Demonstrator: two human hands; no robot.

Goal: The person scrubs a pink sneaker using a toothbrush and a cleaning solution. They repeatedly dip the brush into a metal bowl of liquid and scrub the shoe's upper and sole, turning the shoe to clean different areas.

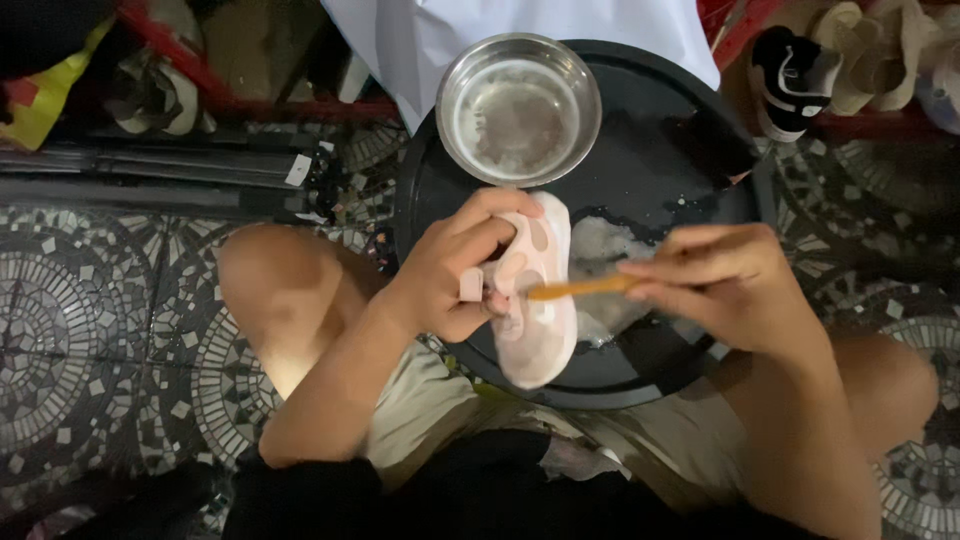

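Head view shows the left hand (455,270) gripping a pale pink shoe (540,300), fingers (500,215) curled over its upper edge and thumb pressed to its side. This shoe lies over the near part of a round black basin (690,150), long axis running from the steel bowl (518,108) toward the person's lap. From the shoe's right comes a thin wooden brush handle (585,288), pinched between the closed fingers of the right hand (735,285), crosswise to the shoe. Its tip touches the shoe just beside the left thumb.
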